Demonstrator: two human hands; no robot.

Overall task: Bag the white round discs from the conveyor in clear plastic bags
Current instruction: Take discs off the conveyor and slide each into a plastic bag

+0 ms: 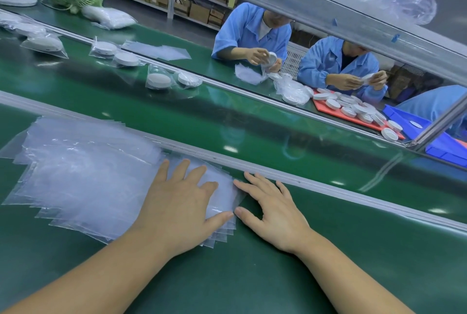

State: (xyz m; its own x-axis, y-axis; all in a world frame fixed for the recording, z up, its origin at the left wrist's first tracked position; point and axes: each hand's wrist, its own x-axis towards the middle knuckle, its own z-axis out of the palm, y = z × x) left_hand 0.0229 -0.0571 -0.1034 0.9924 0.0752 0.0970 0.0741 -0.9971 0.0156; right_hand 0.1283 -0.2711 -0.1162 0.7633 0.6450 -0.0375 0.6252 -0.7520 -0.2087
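Both hands lie flat, holding nothing; left hand (182, 202) presses the fanned clear bags (83, 174) at lower left; right hand (274, 215) touches their edge; white discs (158, 80) sit upper centre on the conveyor (252, 124); clinging film could lift several bags together.

The near stack of bags (83, 174) was thin, clear, glossy plastic. The green belt (252, 121) shone glossy; the near tabletop (252, 275) looked matt. The rail (303, 180) between was grey metal. The discs (158, 80) looked smooth, white.
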